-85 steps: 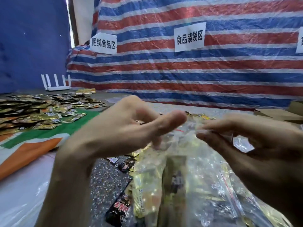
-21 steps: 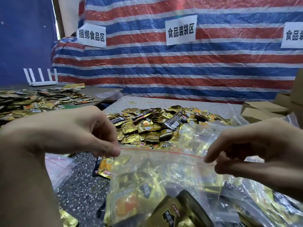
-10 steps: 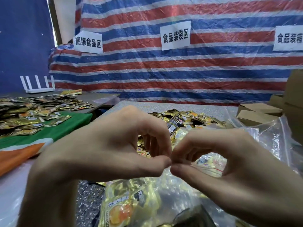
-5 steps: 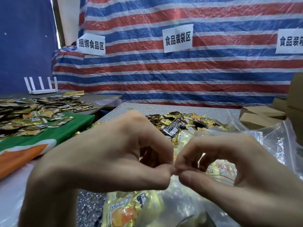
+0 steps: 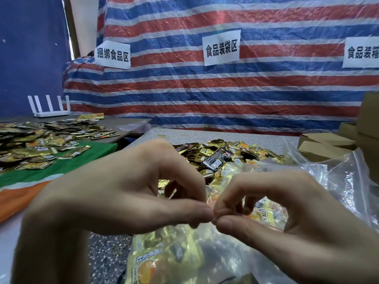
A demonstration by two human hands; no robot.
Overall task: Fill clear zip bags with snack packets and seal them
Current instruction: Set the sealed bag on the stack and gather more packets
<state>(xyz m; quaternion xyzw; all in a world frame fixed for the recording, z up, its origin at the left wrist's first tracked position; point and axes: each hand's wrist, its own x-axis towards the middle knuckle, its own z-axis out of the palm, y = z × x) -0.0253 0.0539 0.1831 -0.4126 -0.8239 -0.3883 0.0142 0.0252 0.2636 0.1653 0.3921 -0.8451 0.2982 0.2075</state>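
A clear zip bag (image 5: 196, 251) stuffed with gold and orange snack packets hangs in front of me at the bottom middle. My left hand (image 5: 123, 193) and my right hand (image 5: 287, 206) meet at the bag's top edge, thumb and fingertips of each pinching it side by side. The zip strip itself is hidden between the fingertips. A heap of loose gold and black snack packets (image 5: 221, 154) lies on the speckled table (image 5: 205, 134) just behind my hands.
More clear bags (image 5: 340, 181) pile up at the right, with cardboard boxes (image 5: 324, 144) behind them. A second table at the left carries a spread of packets (image 5: 41, 140) on green cloth and a white router (image 5: 50, 107). A striped tarp with paper signs (image 5: 221, 48) closes the back.
My hands were apart along the bag's top 2.1 s ago; they have come together at the middle and stay pinched there, shifting only slightly in the last second.
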